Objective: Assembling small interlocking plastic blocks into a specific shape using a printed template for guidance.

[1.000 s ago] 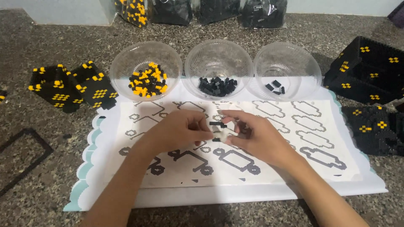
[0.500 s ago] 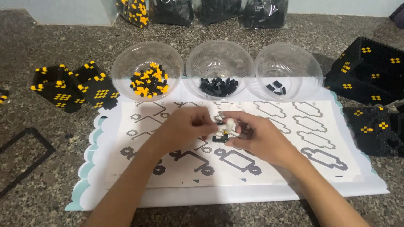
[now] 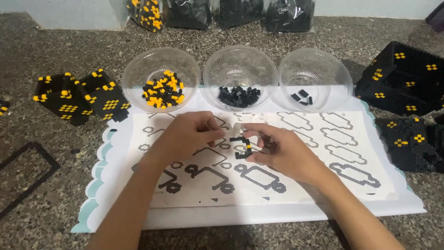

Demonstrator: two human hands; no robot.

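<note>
Black-yellow brick piece (image 3: 241, 147) between hands (image 3: 240, 139)

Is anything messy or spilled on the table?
Nothing looks spilled. The bricks sit inside the three clear bowls, and the pattern sheet lies flat. The left hand and right hand hold a small black brick piece over the sheet.

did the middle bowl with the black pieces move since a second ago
No. The middle bowl sits between the two other clear bowls as before, its near rim at the top edge of the printed sheet. Only both hands shifted slightly.
</note>
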